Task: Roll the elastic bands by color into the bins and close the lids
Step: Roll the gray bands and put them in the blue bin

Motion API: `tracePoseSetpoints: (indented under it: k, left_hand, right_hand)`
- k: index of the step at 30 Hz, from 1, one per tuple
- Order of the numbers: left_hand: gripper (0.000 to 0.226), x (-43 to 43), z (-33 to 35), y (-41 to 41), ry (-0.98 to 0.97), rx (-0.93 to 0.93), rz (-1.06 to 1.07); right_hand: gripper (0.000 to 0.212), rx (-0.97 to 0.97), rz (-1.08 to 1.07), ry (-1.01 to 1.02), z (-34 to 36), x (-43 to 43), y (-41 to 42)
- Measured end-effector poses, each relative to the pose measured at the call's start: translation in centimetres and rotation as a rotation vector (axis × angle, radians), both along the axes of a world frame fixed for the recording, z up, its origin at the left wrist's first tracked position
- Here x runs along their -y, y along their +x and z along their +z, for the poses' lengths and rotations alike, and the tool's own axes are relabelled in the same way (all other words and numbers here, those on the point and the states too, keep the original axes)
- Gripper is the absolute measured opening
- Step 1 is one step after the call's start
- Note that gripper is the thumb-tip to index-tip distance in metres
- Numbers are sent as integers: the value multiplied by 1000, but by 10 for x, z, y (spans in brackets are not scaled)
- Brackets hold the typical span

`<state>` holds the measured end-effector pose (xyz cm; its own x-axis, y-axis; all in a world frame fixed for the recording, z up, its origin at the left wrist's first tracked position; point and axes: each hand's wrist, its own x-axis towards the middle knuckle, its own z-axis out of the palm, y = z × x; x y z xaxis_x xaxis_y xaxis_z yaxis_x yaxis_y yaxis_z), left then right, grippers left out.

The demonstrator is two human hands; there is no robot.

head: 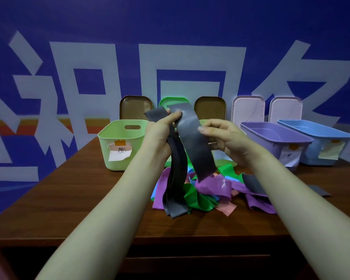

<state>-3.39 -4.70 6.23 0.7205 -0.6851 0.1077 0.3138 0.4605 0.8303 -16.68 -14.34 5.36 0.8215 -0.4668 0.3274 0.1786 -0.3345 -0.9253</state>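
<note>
Holding grey bands (198,154) above the coloured pile (210,188) on the bench (89,199), we grip them in our left hand (160,130); our right hand (224,138) pinches the front strip.

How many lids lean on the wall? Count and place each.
5, left to right: brown lid, green lid behind the raised gray bands, second brown lid, pale lid, second pale lid. None seems hidden.

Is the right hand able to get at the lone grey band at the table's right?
Probably yes: the lone grey band lies uncovered beside the forearm, though the right hand pinches the held grey band.
</note>
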Motion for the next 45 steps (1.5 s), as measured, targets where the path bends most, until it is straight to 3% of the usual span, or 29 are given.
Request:
tracePoseSetpoints:
  k: [2, 5, 10, 16, 19, 27, 33, 45]
  left_hand:
    - [11, -3, 0, -3, 9, 30, -16]
    - [13, -6, -1, -9, -18, 164, -42]
    - [17, -13, -2, -17, 16, 343, -90]
    - [12, -20, -3, -23, 84, 433, -162]
    - [12, -23, 1, -23, 70, 400, -128]
    - [64, -40, 23, -25, -5, 196, -157]
    - [70, -53, 35, -38, -55, 242, -227]
    - [78, -54, 33, -44, -118, 208, -351]
  right_hand:
    - [31, -47, -30, 37, -1, -1, 2]
    - [34, 33, -103, 92, 3, -3, 7]
    - [22, 203, -148, 258, 14, -5, 12]
    - [5, 354, -254, 344, 18, -9, 13]
    - [6, 383, -247, 311, 22, -12, 9]
    - [11, 357, -71, 150, 44, -36, -5]
    - [11, 357, -42, 48, 53, -56, -6]
    - [9, 369, -395, -182, 47, -70, 6]
